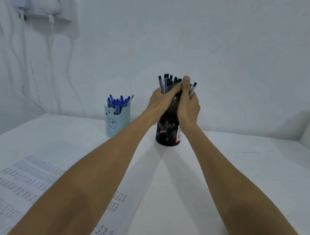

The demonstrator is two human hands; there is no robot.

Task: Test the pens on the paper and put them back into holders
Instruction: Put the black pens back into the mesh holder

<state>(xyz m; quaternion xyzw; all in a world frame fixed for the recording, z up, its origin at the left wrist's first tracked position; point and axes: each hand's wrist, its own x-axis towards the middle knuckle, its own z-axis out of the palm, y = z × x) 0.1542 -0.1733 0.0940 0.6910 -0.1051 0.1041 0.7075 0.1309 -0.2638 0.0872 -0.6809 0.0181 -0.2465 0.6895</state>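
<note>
From the head camera, we see both our arms reach out over the white worktop (pixel 211 175). Our left hand (pixel 161 102) and our right hand (pixel 188 107) are wrapped around one big bunch of black pens (pixel 168 83). Both hands are squeezed tight on the bunch, one on each side. The pens stand in the black mesh holder (pixel 168 132), with their tops poking out above our fingers.

To the left stands a light blue holder (pixel 117 122) with a little face on it. It is full of blue pens (pixel 118 102). No hand is on it.

Near us, on the left, lies the paper (pixel 11 186). It has many rows of little test words on it.

We think we are at the black pens step now. We cannot tell if the bunch is going in or coming out. If it is coming out, next we must lift it straight up, so the holder does not tip, and bring it to the paper.
</note>
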